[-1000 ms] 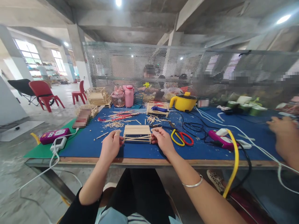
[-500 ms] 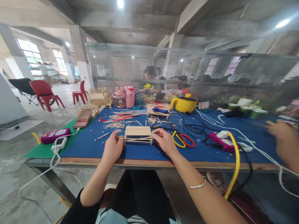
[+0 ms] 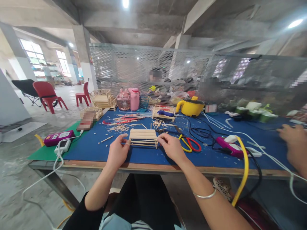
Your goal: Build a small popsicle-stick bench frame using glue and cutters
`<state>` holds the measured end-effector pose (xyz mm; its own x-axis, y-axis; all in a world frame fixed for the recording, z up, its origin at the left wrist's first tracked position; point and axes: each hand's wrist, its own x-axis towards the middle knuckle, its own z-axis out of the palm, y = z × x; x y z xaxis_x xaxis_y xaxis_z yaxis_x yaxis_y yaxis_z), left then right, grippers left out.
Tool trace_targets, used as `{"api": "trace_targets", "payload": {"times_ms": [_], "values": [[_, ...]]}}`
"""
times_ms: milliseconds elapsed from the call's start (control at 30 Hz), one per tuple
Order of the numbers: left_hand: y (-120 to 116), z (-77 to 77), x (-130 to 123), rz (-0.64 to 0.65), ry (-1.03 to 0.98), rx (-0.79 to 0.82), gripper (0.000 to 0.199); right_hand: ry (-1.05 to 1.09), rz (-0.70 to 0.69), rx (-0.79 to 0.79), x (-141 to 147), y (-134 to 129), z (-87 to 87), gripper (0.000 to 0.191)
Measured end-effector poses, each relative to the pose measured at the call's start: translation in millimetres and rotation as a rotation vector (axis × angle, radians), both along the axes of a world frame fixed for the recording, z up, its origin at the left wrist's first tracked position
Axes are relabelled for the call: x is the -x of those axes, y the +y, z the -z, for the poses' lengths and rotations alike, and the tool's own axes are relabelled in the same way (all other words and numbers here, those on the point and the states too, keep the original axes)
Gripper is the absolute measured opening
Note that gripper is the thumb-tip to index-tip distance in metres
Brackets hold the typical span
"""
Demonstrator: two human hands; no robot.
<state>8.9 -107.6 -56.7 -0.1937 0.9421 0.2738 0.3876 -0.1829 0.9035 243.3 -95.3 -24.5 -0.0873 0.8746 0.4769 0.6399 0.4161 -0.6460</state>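
Note:
A small frame of pale wooden sticks with a slatted top (image 3: 143, 134) stands on the blue table mat near the front edge. My left hand (image 3: 118, 150) grips its left end between thumb and fingers. At the right end, the fingers of my right hand (image 3: 170, 146) are pinched on the frame. Red-and-yellow-handled scissors (image 3: 190, 145) lie just right of my right hand. Behind the frame are short cut sticks (image 3: 158, 123) and a blue-handled tool (image 3: 165, 113) resting on another stick frame (image 3: 157, 115).
A yellow electric pot (image 3: 190, 107) and a pink bottle (image 3: 134, 99) stand at the back. Purple power strips (image 3: 59, 138) lie left and right, with cables (image 3: 199, 131) across the mat. A co-worker's hand (image 3: 291, 137) is at the far right. Stacked stick frames (image 3: 103, 99) stand back left.
The whole view has shifted slightly. Both my hands keep hold of the stick frame, which has hardly moved on the mat. The co-worker's hand has moved a little.

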Motion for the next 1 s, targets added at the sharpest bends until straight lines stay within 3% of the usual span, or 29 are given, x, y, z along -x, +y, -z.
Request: {"api": "trace_targets", "payload": {"times_ms": [200,300,500,1000], "values": [[0.3,0.8,-0.4,-0.062,0.058,0.008,0.043,0.318,-0.008,0.116,0.4,2.5,6.0,0.021],[-0.7,1.7,0.5,-0.082,0.058,0.0,0.042,0.283,0.001,0.073,9.4,-1.2,11.2,0.021],[-8.5,-1.6,3.1,0.004,0.087,-0.059,0.036,0.121,0.021,-0.057,15.8,-6.9,15.9,0.019],[-13.0,-12.7,-2.9,-0.073,0.18,-0.011,0.022,0.336,-0.033,0.201,10.1,-4.1,20.1,0.023]]}}
